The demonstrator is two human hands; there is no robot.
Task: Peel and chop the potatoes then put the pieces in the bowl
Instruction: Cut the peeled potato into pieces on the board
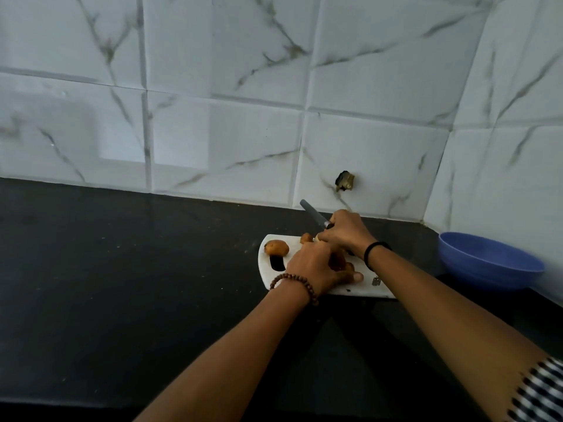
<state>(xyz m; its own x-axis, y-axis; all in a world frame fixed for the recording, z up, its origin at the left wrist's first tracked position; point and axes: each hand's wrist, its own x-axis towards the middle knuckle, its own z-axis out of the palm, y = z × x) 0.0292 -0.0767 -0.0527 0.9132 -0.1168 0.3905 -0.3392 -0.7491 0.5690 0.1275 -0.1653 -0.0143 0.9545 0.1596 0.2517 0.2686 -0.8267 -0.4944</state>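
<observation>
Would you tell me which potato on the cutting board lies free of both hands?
The potato at the board's left end, above the handle slot; the others sit under the left hand and right hand.

A white cutting board (359,288) lies on the black counter (122,269). At its ten o'clock, an orange-brown potato (276,247); at three o'clock, a blue bowl (487,263). White tiles (243,102) carry grey-brown veins. Brown beads (297,284) circle one wrist, a black band (373,254) the other.
</observation>
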